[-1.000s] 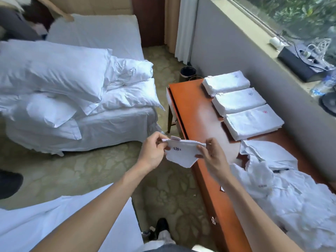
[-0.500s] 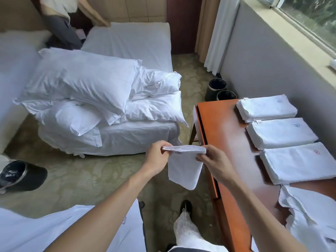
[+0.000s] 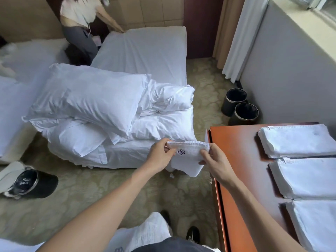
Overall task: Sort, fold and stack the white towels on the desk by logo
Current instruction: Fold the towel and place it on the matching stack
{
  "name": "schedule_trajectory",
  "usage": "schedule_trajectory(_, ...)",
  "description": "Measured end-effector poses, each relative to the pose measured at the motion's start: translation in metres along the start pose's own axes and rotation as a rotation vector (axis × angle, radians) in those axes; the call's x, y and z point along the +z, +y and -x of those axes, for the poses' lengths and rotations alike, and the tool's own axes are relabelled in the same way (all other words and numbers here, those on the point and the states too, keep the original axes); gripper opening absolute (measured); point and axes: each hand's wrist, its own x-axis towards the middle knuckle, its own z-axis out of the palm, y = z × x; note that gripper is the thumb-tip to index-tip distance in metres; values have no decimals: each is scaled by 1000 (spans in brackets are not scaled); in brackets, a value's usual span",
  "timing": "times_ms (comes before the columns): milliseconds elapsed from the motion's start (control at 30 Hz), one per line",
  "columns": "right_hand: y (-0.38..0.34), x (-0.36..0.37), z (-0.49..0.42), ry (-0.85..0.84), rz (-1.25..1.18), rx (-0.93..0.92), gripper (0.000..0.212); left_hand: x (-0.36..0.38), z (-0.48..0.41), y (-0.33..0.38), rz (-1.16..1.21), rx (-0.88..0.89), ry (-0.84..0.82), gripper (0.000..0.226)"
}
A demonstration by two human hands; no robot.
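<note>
Both hands pinched the top edge of a folded towel [image 3: 189,158] in the air, left of the desk [image 3: 236,151]: left hand [image 3: 160,155], right hand [image 3: 215,161]. Its purple logo [image 3: 181,152] looked like a flower. Three stacks [image 3: 298,142] lay on the desk.

place: hotel room | signs: bed [image 3: 145,57], piled pillows [image 3: 94,99], two waste bins [image 3: 240,106], desk [image 3: 236,151], logo towel stacks [image 3: 298,142]
</note>
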Motion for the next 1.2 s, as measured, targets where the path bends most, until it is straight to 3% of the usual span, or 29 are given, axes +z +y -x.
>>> schedule_trajectory(133, -1, -4, -44, 32, 20, 56, 14, -4, -59, 4, 75, 15, -38, 12)
schedule_trajectory(267, 1, -10, -88, 127, 4, 80, 14, 2, -129, 10, 106, 68, -196, 12)
schedule_trajectory(433, -7, -17, -123, 300, -13, 142, 18, 9, -203, 27, 23, 133, -397, 22)
schedule_trajectory(600, -25, -31, -133, 539, 17, 158, 20, 25, -262, 72, 10, 238, -553, 12)
schedule_trajectory(900, -30, -82, -95, 917, 5, 223, 17, 109, -288, 162, -117, 487, -811, 4)
schedule_trajectory(1200, 4, -166, -64, 1114, -110, 271, 19, 205, -263, 230, -84, 538, -967, 14)
